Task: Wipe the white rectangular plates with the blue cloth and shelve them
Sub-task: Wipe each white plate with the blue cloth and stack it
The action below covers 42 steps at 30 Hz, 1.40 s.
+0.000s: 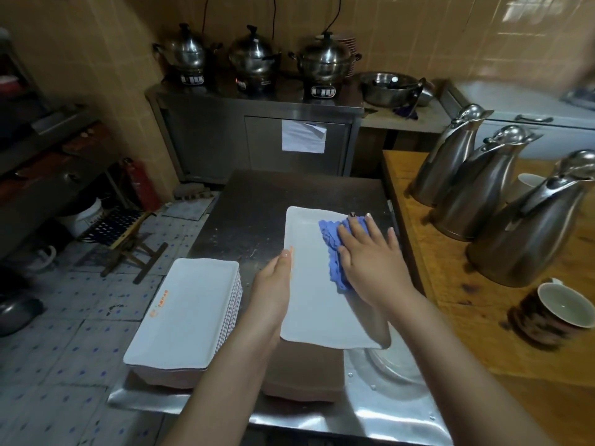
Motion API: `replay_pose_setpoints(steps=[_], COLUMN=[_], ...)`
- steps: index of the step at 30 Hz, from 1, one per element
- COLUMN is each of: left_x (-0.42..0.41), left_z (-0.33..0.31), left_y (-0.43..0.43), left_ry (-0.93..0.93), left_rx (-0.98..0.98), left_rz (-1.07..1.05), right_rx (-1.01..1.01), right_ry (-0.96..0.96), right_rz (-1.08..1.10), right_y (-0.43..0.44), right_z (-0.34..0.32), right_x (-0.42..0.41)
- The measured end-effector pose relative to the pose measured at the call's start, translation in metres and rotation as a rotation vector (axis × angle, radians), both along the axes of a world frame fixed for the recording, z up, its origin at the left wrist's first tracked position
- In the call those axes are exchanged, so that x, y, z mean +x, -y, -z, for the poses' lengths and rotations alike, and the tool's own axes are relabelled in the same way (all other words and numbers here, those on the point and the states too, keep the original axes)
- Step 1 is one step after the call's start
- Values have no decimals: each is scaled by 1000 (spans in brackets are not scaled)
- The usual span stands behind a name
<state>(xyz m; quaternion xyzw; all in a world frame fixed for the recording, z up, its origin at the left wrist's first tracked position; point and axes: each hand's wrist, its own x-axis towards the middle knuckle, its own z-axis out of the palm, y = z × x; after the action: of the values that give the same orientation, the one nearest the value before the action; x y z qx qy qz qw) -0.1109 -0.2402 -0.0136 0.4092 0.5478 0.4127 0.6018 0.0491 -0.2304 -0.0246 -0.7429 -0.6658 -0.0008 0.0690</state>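
A kitchen with tan tiled walls holds a steel cabinet (209, 140) at the back, which carries three lidded steel pots (254, 56) on small cookers. A sheet of paper (302, 136) is stuck to the cabinet door, and a wide steel basin (386, 86) sits to the right of the pots. A red fire extinguisher (138, 185) stands on the patterned floor at the left, near a folding stool (125, 230).

In the foreground is a steel worktable (251, 201). One white rectangular plate (309, 300) lies lengthwise on it, its near end resting over a brown slab-like thing (302, 375) that I cannot identify. The blue cloth (331, 239) is bunched on the far right part of this plate. The right hand (370, 262) lies flat on the cloth with its fingers straight and spread, pressing it against the plate. The left hand (273, 284) grips the plate's left rim, with the thumb along the top edge by an orange mark and the other fingers hidden beneath.

The stack of white rectangular plates (186, 310) sits at the table's left edge, apart from the plate being wiped, with orange print on its top plate.

A wooden table (450, 284) adjoins the worktable on the right. Three steel jugs (476, 188) stand on it in a row, and a dark mug (547, 313) with a white inside is near the closest jug.
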Motion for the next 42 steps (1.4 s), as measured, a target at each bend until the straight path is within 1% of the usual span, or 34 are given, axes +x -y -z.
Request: replay_pose_setpoints(steps=[1, 3, 4, 6, 9, 10, 11, 16, 19, 22, 24, 26, 29, 31, 35, 37, 42], left_x=[-2, -6, -7, -7, -4, -3, -3, -7, -4, -1, -2, -7, -12, -13, -5, -2, -11], left_z=[-1, 0, 0, -1, 0, 0, -1, 1, 6, 11, 14, 14, 13, 16, 24, 25, 21], left_y=[-1, -6, -8, -9, -8, -8, -8, -12, -10, -7, -6, -8, -15, -15, -5, -2, -9], left_ry=[-1, 2, 1, -18, -24, -28, -28, -22, -22, -27, -23, -3, 8, -14, -49, -41, -4], left_rx=[-4, 20, 26, 29, 56, 58, 57, 62, 75, 70, 47, 47, 55, 57, 40, 39, 52], left_rz=[-16, -67, -86, -99, -106, -103, -105, -121, -102, -64, -57, -85, -133, -126, -59, -36, -97], right_rx=[-12, -1, 6, 18, 27, 29, 37, 54, 55, 74, 86, 97, 73, 92, 94, 95, 185], right_ry=[5, 29, -11, -175, -527, -592, -596, -523, -445, -311, -276, -372, -566, -599, -579, -605, -766], right_rz=[-14, -137, -190, -207, -96, -58, -45, -117, -109, 35, 156, 178, 123, 145, 285, 345, 288], right_y=[4, 20, 28, 34, 18, 14, 12, 31, 25, 6, 1, 8, 28, 30, 11, 8, 42], right_z=[3, 15, 22, 29, 21, 17, 16, 24, 24, 17, 14, 20, 37, 44, 37, 31, 41], right_x=[1, -11, -21, -35, -35, -31, -28, -35, -36, -27, -19, -19, -33, -36, -23, -14, -27])
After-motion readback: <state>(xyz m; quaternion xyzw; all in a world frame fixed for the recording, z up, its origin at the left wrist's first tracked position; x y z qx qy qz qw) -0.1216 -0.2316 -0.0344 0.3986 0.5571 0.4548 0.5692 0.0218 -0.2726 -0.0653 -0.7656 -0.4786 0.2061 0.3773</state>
